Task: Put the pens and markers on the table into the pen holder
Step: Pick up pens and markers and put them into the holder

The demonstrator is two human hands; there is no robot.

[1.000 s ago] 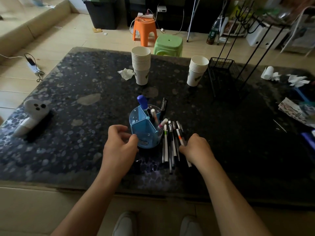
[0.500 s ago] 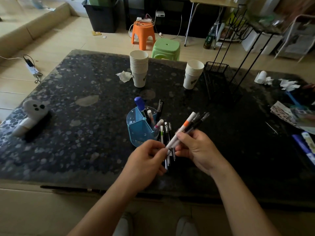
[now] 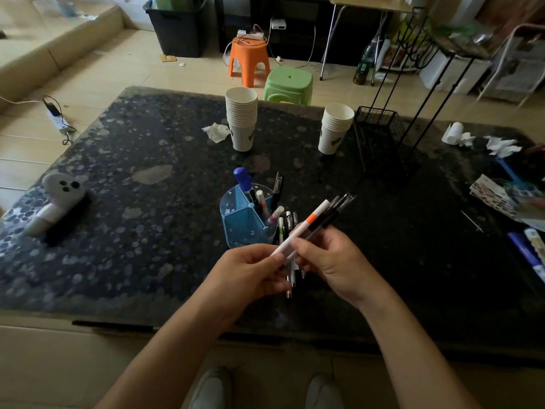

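Both hands (image 3: 295, 267) gripping pen bundle (image 3: 317, 222), blue pen holder (image 3: 241, 222) just beyond, cup stacks (image 3: 241, 122) behind

A translucent blue pen holder (image 3: 242, 224) stands upright on the dark speckled tabletop (image 3: 147, 219), already holding a blue-capped marker (image 3: 242, 179) and several pens that lean to the right. A bundle of pens (image 3: 317, 224), one white with an orange band and the others dark, is held off the tabletop, slanting up to the right. More pens (image 3: 290, 278) lie flat just right of the holder.
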